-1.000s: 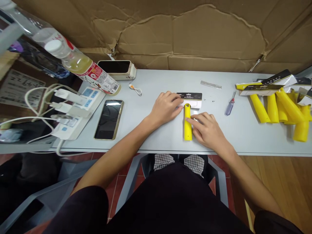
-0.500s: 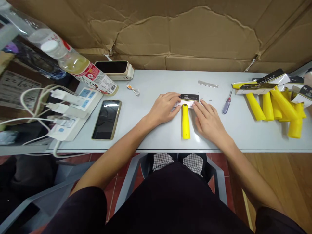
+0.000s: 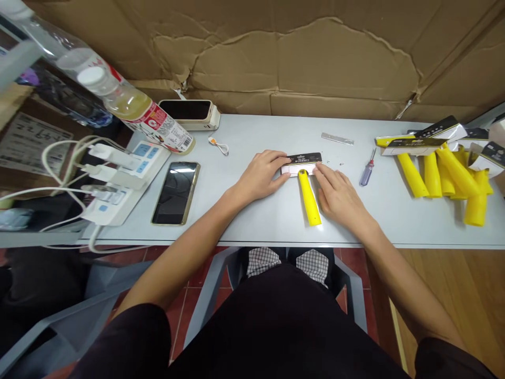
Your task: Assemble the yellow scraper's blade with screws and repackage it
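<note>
A yellow-handled scraper [image 3: 310,200] lies on the table in front of me, its head covered by a black and white card sleeve [image 3: 302,164]. My left hand [image 3: 263,175] grips the sleeve's left end, with fingers on top and thumb at the lower edge. At the other end, my right hand [image 3: 336,190] holds the sleeve under its fingertips, its thumb bent beneath the palm. The handle points towards me, its lower end tilted right, and neither hand is on it. The blade is hidden inside the card.
Behind the hands lies a flat metal strip [image 3: 337,139], with tiny bits nearby. A screwdriver [image 3: 367,172] lies to the right, before a pile of yellow-handled scrapers [image 3: 434,176]. Leftward are a phone [image 3: 176,193], a short cable [image 3: 219,146], a bottle [image 3: 158,123] and a power strip [image 3: 118,200].
The scraper's handle has swung, its lower end moving to the right. Both hands have stayed at the ends of the card sleeve. The camera view has shifted slightly.
</note>
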`<state>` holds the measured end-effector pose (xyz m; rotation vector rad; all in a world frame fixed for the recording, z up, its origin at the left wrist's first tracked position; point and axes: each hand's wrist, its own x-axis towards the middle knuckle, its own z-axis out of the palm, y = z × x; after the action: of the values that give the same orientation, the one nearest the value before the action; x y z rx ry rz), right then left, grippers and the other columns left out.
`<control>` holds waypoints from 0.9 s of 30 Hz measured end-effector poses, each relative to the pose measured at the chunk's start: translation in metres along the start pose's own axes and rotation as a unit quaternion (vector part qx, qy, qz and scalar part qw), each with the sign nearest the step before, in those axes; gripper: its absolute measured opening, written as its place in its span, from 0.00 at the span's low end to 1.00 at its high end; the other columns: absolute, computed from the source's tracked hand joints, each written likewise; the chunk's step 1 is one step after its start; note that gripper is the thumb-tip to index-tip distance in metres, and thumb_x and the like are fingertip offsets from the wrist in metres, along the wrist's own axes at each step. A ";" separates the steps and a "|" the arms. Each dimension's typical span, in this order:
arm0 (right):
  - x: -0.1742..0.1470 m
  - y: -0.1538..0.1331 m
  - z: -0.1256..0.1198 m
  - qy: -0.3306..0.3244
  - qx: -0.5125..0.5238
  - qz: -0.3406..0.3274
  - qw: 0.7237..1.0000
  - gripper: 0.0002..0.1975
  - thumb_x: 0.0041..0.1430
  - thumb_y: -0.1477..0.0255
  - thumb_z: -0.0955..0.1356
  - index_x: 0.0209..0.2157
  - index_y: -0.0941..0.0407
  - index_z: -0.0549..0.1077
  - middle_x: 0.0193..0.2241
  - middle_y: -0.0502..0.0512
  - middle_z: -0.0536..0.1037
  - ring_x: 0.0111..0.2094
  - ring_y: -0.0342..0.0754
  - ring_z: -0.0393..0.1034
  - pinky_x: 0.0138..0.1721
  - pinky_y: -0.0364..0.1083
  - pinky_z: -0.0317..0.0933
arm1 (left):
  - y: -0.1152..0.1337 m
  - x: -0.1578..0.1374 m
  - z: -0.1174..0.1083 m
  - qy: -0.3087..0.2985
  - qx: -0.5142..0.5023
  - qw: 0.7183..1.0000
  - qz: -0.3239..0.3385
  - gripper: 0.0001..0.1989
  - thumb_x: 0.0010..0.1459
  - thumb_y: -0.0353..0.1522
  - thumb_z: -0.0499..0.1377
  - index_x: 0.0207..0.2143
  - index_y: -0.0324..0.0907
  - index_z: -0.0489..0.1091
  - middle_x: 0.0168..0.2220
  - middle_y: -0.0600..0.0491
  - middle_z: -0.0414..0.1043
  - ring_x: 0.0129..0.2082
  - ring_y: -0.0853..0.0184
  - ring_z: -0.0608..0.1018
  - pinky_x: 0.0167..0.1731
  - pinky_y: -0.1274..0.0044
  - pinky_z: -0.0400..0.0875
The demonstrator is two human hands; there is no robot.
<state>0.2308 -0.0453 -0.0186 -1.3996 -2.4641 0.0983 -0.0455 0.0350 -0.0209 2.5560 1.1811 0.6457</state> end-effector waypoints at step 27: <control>-0.007 -0.003 0.013 -0.013 -0.003 0.025 1.000 0.34 0.76 0.77 0.57 0.80 0.67 0.52 0.77 0.74 0.58 0.79 0.71 0.52 0.76 0.73 0.54 | 0.026 -0.075 0.012 -0.003 0.084 0.988 -0.128 0.32 0.77 0.41 0.51 0.78 0.47 0.53 0.80 0.35 0.52 0.81 0.41 0.56 0.76 0.41 0.47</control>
<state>0.2281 -0.0514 -0.0316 -1.4724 -2.4517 0.1219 -0.0656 -0.0393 -0.0428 2.4728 1.5890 0.4974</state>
